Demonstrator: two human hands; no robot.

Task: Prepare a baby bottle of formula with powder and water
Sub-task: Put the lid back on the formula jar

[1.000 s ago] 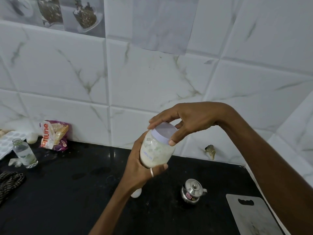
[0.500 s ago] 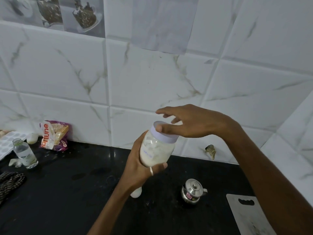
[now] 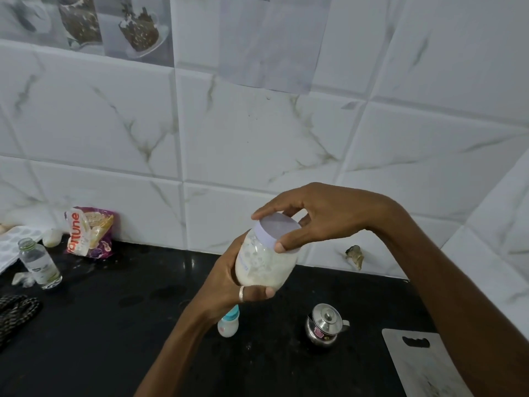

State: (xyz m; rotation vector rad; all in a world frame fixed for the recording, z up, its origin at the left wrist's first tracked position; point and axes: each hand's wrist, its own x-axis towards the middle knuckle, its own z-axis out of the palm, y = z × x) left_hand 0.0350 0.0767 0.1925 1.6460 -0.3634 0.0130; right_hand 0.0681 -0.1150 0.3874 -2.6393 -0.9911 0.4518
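Your left hand [image 3: 226,282] grips the jar [image 3: 263,266], right hand [image 3: 320,219] pinches its lid [image 3: 279,232]; baby bottle [image 3: 228,326] and steel pot [image 3: 325,325] stand below.

Over on the black table [image 3: 100,339], a purple and white snack packet [image 3: 88,232] leans against the wall at the far left. Just beside it sits a pale round lump [image 3: 52,237], and a white moulded tray [image 3: 14,242] runs off the left edge. Nearer us on that side, a black-and-white braided cord [image 3: 15,313] lies bunched up. Far right, a marbled cutting board [image 3: 423,365] with a slot handle lies flat. The wall is white marble-look tiles [image 3: 257,138], with picture tiles [image 3: 86,21] top left, a blank paper sheet [image 3: 272,41] stuck up high, and a brownish scrap [image 3: 355,255] low down near the table line.
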